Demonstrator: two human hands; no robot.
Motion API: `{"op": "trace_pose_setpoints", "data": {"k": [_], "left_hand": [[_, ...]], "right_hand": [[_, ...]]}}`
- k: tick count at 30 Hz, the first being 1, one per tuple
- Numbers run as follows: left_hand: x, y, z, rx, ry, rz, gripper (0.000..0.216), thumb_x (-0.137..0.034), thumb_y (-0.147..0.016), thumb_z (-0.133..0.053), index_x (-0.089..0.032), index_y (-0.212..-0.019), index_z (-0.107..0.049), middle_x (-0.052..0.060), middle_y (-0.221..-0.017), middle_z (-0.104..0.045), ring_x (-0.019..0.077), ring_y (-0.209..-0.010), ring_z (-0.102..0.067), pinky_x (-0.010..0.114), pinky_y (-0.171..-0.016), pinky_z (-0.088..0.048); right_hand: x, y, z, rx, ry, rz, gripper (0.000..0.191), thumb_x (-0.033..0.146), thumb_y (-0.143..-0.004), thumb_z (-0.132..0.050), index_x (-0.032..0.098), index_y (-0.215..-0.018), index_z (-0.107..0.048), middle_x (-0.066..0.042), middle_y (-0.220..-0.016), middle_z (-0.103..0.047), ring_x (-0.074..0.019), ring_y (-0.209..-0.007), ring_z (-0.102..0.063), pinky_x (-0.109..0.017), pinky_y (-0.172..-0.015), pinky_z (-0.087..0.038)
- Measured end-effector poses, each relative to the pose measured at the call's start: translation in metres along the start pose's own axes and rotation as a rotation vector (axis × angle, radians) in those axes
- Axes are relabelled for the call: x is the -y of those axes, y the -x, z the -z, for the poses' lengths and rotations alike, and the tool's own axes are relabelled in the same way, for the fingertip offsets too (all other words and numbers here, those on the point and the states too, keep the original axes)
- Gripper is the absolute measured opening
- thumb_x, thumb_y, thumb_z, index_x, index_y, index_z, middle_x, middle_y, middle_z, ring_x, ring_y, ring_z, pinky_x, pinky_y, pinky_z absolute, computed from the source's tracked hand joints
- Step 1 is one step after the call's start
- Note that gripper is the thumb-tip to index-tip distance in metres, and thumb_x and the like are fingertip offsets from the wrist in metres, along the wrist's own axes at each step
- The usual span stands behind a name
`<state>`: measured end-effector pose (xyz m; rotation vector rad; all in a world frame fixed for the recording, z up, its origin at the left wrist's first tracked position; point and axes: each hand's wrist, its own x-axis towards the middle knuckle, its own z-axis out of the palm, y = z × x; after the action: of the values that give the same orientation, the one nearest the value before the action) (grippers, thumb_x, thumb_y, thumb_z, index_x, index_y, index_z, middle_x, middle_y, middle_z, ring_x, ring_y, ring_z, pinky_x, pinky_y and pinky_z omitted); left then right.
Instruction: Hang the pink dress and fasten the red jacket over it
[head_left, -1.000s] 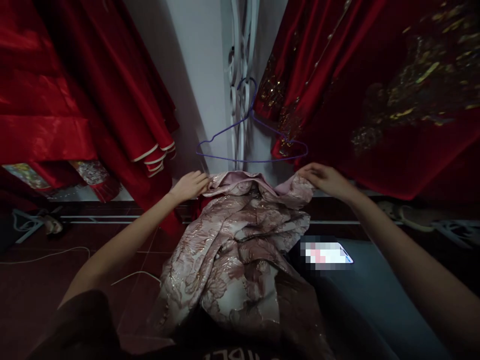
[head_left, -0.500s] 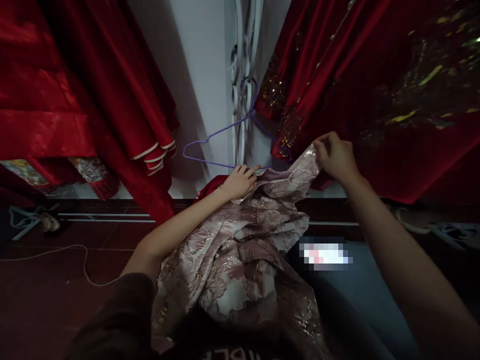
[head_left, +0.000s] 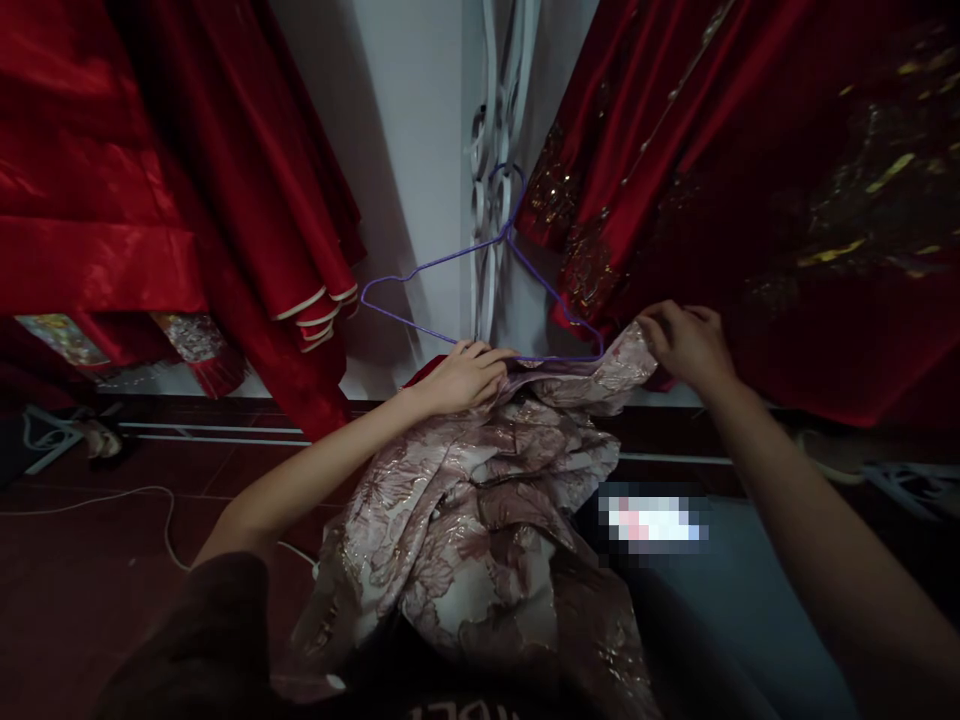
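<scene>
A pink-and-grey floral garment (head_left: 480,500) with shiny threads lies bunched across my lap. My right hand (head_left: 690,345) pinches its upper right edge between thumb and fingers, holding that part stretched out. My left hand (head_left: 469,378) is closed over the garment's top edge, thumb side hidden in the folds. A thin purple clothes hanger (head_left: 442,262) hangs by its hook from a white metal stand. Its bottom bar runs behind or under my left fingers and crosses just above the garment's opening; whether those fingers also grip the bar is hidden.
Red satin garments hang at the left (head_left: 277,200) and right (head_left: 750,250), the right one with gold sequins. The white scrolled stand (head_left: 484,215) is against the wall. A lit, blurred screen (head_left: 652,520) is by my right leg. A white cable (head_left: 169,515) crosses the floor.
My right hand has moved slightly right and down with the garment's edge. My left hand has shifted a little left. The hanger's right end has come lower, in front of the garment's opening.
</scene>
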<state>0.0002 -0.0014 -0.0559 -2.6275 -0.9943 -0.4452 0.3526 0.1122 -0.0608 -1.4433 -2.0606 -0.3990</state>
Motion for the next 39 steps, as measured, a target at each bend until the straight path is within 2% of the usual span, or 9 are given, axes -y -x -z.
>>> {"op": "trace_pose_setpoints", "data": {"k": [5, 11, 18, 25, 28, 31, 35, 37, 39], "left_hand": [[0.0, 0.0, 0.002, 0.006, -0.003, 0.0, 0.033, -0.027, -0.094, -0.029, -0.021, -0.104, -0.06, 0.002, -0.14, -0.046, 0.0225, -0.106, -0.046, 0.039, -0.088, -0.033], [0.001, -0.006, -0.004, 0.016, 0.003, -0.001, 0.035, -0.026, -0.094, -0.029, -0.02, -0.106, -0.06, 0.005, -0.139, -0.046, 0.0227, -0.105, -0.047, 0.039, -0.087, -0.033], [-0.004, -0.03, -0.018, 0.005, 0.143, 0.018, 0.036, -0.027, -0.094, -0.027, -0.02, -0.11, -0.059, 0.004, -0.14, -0.046, 0.0214, -0.108, -0.048, 0.038, -0.088, -0.035], [-0.016, -0.076, -0.052, -0.106, 0.387, 0.087, 0.037, -0.027, -0.096, -0.023, -0.018, -0.108, -0.057, 0.006, -0.136, -0.049, 0.0193, -0.114, -0.049, 0.038, -0.094, -0.038], [-0.014, -0.081, -0.06, -0.197, 0.442, 0.155, 0.037, -0.027, -0.096, -0.022, -0.018, -0.108, -0.056, 0.007, -0.128, -0.055, 0.0179, -0.114, -0.05, 0.037, -0.097, -0.037], [0.006, -0.062, -0.058, -0.374, 0.417, 0.321, 0.037, -0.026, -0.096, -0.02, -0.018, -0.107, -0.054, 0.009, -0.121, -0.058, 0.0166, -0.113, -0.05, 0.035, -0.098, -0.037], [0.057, -0.004, -0.05, -0.623, 0.199, 0.817, 0.039, -0.029, -0.096, -0.017, -0.017, -0.103, -0.053, 0.012, -0.107, -0.059, 0.0205, -0.104, -0.053, 0.039, -0.093, -0.039], [0.081, 0.025, -0.052, -0.617, 0.095, 0.974, 0.035, -0.03, -0.096, -0.021, -0.018, -0.101, -0.054, 0.011, -0.105, -0.059, 0.0229, -0.104, -0.053, 0.04, -0.091, -0.038], [0.097, 0.047, -0.058, -0.548, 0.064, 1.026, 0.033, -0.028, -0.095, -0.023, -0.018, -0.098, -0.055, 0.011, -0.101, -0.059, 0.0234, -0.103, -0.054, 0.038, -0.089, -0.038]], "right_hand": [[0.003, -0.001, 0.006, -0.037, -0.078, -0.033, 0.019, 0.034, -0.086, -0.041, 0.023, -0.096, -0.053, -0.01, -0.094, -0.067, -0.0223, -0.087, -0.058, -0.036, -0.097, -0.031], [0.027, -0.004, 0.027, -0.153, -0.272, -0.069, 0.022, 0.037, -0.089, -0.044, 0.022, -0.099, -0.056, -0.009, -0.09, -0.067, -0.0194, -0.076, -0.061, -0.028, -0.07, -0.043], [0.062, -0.039, 0.042, -0.126, -0.268, 0.024, 0.023, 0.038, -0.089, -0.048, 0.022, -0.101, -0.059, -0.007, -0.095, -0.068, -0.0196, -0.085, -0.062, -0.026, -0.076, -0.042], [0.09, -0.048, 0.021, -0.117, -0.283, -0.092, 0.03, 0.041, -0.094, -0.035, 0.025, -0.111, -0.053, -0.007, -0.101, -0.066, -0.0202, -0.086, -0.06, -0.029, -0.076, -0.041], [0.093, -0.045, 0.009, -0.142, -0.293, -0.105, 0.032, 0.039, -0.095, -0.028, 0.024, -0.11, -0.052, -0.007, -0.095, -0.065, -0.0221, -0.086, -0.06, -0.034, -0.082, -0.039], [0.093, -0.042, 0.007, -0.162, -0.298, -0.079, 0.032, 0.042, -0.094, -0.029, 0.025, -0.104, -0.055, -0.005, -0.092, -0.065, -0.0233, -0.089, -0.06, -0.04, -0.087, -0.037], [0.09, -0.044, 0.016, -0.19, -0.322, -0.069, 0.03, 0.046, -0.092, -0.039, 0.025, -0.099, -0.059, -0.002, -0.093, -0.067, -0.0211, -0.088, -0.06, -0.038, -0.091, -0.036], [0.086, -0.047, 0.019, -0.223, -0.356, -0.057, 0.031, 0.047, -0.09, -0.042, 0.024, -0.094, -0.062, -0.002, -0.091, -0.068, -0.0191, -0.085, -0.061, -0.035, -0.091, -0.036], [0.081, -0.052, 0.018, -0.257, -0.384, -0.041, 0.034, 0.05, -0.089, -0.044, 0.022, -0.091, -0.065, -0.002, -0.09, -0.07, -0.0185, -0.082, -0.062, -0.033, -0.088, -0.037]]}}
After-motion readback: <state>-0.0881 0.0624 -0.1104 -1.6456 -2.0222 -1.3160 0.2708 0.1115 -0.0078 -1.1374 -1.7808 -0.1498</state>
